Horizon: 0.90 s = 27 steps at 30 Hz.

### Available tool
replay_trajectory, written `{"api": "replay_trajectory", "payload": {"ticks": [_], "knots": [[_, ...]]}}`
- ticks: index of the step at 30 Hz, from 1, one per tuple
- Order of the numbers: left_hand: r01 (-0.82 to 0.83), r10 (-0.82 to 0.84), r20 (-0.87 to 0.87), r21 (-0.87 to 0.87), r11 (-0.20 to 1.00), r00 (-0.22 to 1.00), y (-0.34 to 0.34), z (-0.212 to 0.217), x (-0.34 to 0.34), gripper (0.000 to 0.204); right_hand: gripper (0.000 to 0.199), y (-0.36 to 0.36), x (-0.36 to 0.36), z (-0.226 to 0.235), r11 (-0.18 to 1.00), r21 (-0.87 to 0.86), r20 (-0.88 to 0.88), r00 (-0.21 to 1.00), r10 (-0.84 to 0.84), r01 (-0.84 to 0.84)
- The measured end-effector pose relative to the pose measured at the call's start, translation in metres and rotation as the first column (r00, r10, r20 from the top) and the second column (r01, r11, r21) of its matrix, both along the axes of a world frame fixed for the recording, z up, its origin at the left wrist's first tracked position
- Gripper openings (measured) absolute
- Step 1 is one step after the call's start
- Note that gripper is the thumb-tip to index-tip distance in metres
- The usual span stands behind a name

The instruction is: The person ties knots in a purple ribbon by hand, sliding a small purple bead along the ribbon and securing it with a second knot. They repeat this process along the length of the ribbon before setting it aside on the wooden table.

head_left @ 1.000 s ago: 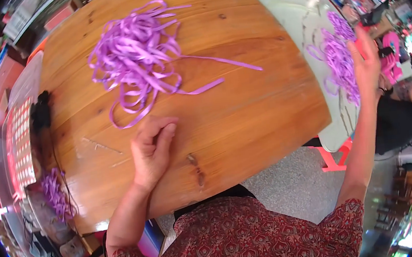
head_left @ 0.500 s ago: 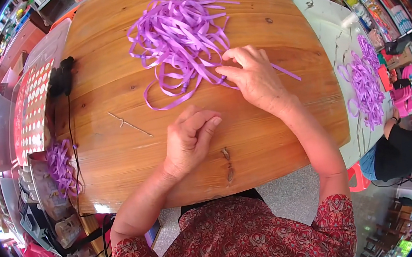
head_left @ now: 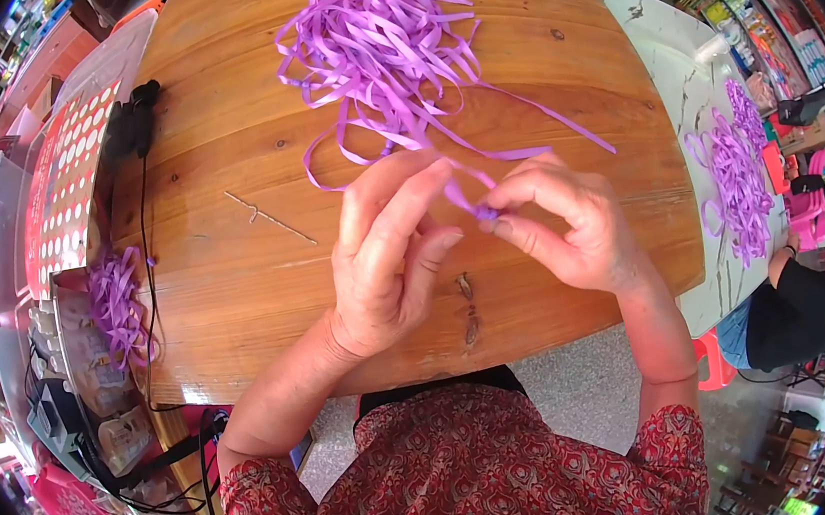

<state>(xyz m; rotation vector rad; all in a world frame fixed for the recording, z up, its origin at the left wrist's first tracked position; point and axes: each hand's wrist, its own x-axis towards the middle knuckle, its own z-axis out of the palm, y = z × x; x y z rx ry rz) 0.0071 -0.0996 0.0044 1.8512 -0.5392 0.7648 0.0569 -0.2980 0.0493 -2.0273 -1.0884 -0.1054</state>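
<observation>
1. R hand point(head_left: 580, 225): grip pressed tog., thumb + index pinching a small purple knot point(head_left: 484, 213) in a ribbon strand point(head_left: 456, 193), over the middle of the wood tabletop point(head_left: 237, 306), toward its near edge.
2. L hand point(head_left: 388, 260): grip spread, thumb well apart from fingers; strand runs up by its fingertips, can't tell if touching.
3. Room: wood surface stretches btwn hands & near edge, also from R hand out to R edge, w/ a white tabletop point(head_left: 658, 61) beyond. Thin twisted strip point(head_left: 271, 218) lies L of L hand; dotted box point(head_left: 76, 212) at L edge.
4. Ribbon pile point(head_left: 386, 49): nr far edge, mid-width, just past hands; flat, shiny purple, loose tangled loops, a couple of tails trailing twd R edge.
5. 2nd purple bunch point(head_left: 738, 178) on white tabletop, nr its R edge.
</observation>
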Motion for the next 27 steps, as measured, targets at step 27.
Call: {"api": "replay_trajectory", "payload": {"ticks": [27], "knots": [[0.096, -0.145, -0.303, -0.171, 0.981, 0.942, -0.014, -0.005, 0.006, 0.036, 0.019, -0.008, -0.012, -0.026, 0.987, 0.077, 0.032, 0.99, -0.14, 0.138]]}}
